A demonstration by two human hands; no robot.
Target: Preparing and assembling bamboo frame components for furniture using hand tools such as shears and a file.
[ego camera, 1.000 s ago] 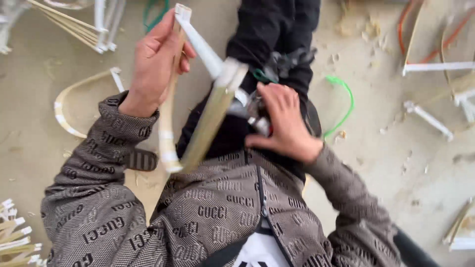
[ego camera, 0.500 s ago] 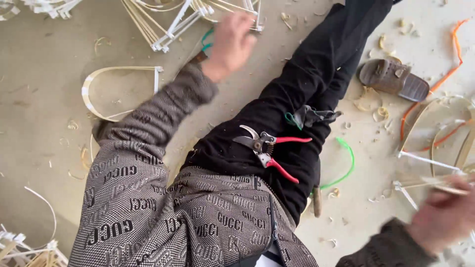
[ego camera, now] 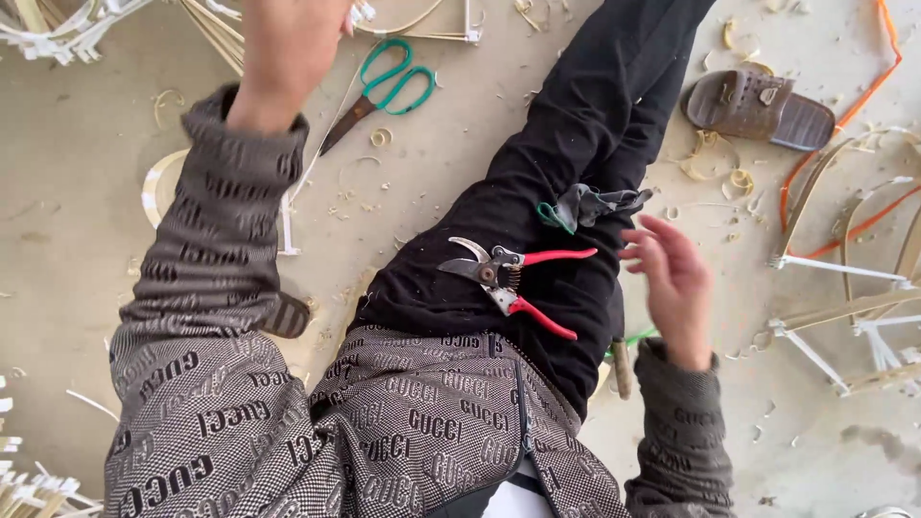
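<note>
My left hand (ego camera: pixel 288 43) reaches far forward, its fingers curled by the white-taped end of a cane strip (ego camera: pixel 363 11) at the edge of a pile. Whether it grips that strip is hidden. Just right of it, green-handled scissors (ego camera: pixel 389 82) lie on the floor. Red-handled pruning shears (ego camera: pixel 508 278) rest open on my black-trousered thigh. My right hand (ego camera: pixel 672 278) hovers beside the shears' handles, fingers spread and holding nothing. A grey scrap of cloth with a green loop (ego camera: pixel 585 206) lies on the leg above the shears.
A brown sandal (ego camera: pixel 758 105) lies at upper right. Orange and pale cane strips (ego camera: pixel 844 163) and white-taped cane frames (ego camera: pixel 844 317) spread over the floor on the right. More taped strips (ego camera: pixel 58 24) are piled at top left, with shavings scattered around.
My right hand has come back from the far right, empty, to beside the shears on my lap. My left hand has stretched farther forward past the green scissors.
</note>
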